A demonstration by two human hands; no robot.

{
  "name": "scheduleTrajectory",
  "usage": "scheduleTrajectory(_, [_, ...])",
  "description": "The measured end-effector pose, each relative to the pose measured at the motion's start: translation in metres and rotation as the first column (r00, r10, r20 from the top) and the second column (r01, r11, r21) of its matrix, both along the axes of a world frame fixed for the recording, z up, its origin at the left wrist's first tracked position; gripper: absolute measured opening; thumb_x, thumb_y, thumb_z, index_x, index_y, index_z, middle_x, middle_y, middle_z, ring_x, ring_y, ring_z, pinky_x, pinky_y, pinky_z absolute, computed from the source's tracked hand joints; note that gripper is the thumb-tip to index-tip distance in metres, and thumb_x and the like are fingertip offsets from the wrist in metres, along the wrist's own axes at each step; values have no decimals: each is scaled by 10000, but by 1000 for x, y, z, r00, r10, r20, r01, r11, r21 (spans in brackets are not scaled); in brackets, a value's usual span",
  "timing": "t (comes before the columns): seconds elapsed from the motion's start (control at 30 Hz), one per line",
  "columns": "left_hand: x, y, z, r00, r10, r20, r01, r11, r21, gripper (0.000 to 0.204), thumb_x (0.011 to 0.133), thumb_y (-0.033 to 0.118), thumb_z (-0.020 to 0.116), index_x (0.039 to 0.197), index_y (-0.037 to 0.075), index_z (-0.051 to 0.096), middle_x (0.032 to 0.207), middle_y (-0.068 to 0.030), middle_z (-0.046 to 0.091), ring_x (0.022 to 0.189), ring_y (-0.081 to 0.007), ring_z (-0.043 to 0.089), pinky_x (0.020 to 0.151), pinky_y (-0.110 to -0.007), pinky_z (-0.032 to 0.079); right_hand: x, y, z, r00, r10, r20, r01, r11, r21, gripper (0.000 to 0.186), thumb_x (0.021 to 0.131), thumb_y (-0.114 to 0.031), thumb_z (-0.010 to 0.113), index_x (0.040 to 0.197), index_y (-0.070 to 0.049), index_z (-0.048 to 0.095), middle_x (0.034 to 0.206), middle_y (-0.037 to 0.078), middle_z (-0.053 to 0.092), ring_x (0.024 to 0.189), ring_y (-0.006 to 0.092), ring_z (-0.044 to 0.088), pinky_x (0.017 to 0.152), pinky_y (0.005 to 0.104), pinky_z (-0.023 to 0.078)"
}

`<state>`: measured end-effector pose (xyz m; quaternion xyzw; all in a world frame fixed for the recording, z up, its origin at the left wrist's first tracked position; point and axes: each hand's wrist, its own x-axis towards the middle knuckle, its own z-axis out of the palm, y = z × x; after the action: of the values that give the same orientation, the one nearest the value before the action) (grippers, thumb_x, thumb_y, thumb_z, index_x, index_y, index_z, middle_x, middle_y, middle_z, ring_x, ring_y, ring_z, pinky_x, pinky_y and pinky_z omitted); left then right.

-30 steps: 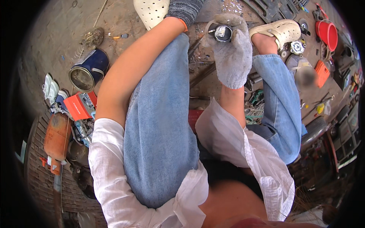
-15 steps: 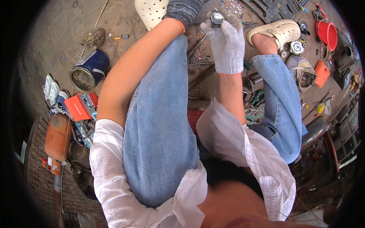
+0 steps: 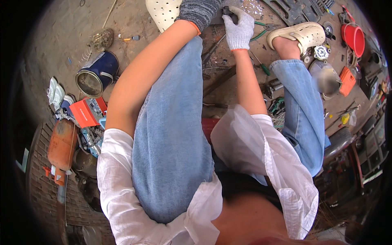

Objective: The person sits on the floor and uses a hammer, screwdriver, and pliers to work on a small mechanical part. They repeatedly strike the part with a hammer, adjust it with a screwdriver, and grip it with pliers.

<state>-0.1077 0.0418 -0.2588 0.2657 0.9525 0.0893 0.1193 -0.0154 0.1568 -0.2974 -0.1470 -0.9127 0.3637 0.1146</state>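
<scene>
My left hand (image 3: 199,12), in a dark grey knit glove, reaches past my knee to the top edge; its fingers are cut off there, so their grip is hidden. My right hand (image 3: 240,30) wears a whitish knit glove. Its thumb and fingers curl round a small dark round part (image 3: 230,16), seen edge-on beside the left glove. Just right of the right hand lie green-handled pliers (image 3: 259,34). A screwdriver with a green handle (image 3: 265,69) rests on the floor beside my right forearm.
Cream clogs (image 3: 304,34) flank the work spot. A black moulded tool case (image 3: 292,12) lies at the far right, near a red pan (image 3: 353,39). To the left are a blue paint can (image 3: 96,75), a red box (image 3: 85,113) and an orange cylinder (image 3: 62,139).
My right hand has moved forward and turned, so the round part's silvery face no longer shows. The pliers and screwdriver are more exposed. My left hand has barely moved.
</scene>
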Motion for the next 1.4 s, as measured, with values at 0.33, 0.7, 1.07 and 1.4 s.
scheduleTrajectory(0.33, [1, 3, 24, 968, -234, 94, 225, 970, 96, 269, 867, 145, 459, 1098, 97, 587, 1068, -133, 571, 944, -280, 604, 782, -380, 492, 40, 26, 11, 964, -265, 23, 265, 954, -138, 404, 767, -157, 626, 1127, 15, 563, 1141, 177, 560, 1087, 286, 512, 951, 365, 386])
scheduleTrajectory(0.7, [-5, 18, 10, 975, -130, 182, 122, 991, 56, 244, 833, 270, 540, 918, 65, 642, 876, -169, 647, 839, -302, 635, 746, -415, 502, 188, -61, -24, 517, -667, 537, 724, 675, 141, 431, 712, -265, 746, 946, 6, 505, 810, 149, 579, 740, 321, 577, 699, 395, 476])
scheduleTrajectory(1.07, [4, 2, -1, 999, -44, -14, 44, 999, 5, 220, 835, 165, 491, 1033, 108, 569, 1003, -132, 586, 929, -274, 598, 783, -395, 484, 177, -22, -9, 770, -91, 632, 446, -631, -634, 529, 868, -619, 433, 680, -126, 469, 478, -63, 261, 347, 96, 246, 341, 257, 234])
scheduleTrajectory(1.4, [1, -18, 18, 995, 96, -41, -67, 887, 456, 255, 811, 191, 530, 1031, 69, 568, 1048, -155, 551, 1039, -307, 510, 880, -414, 434, 114, -33, 69, 860, -304, 410, 434, 859, -272, 422, 962, -352, 436, 719, -21, 536, 603, 22, 467, 564, 106, 409, 515, 304, 363])
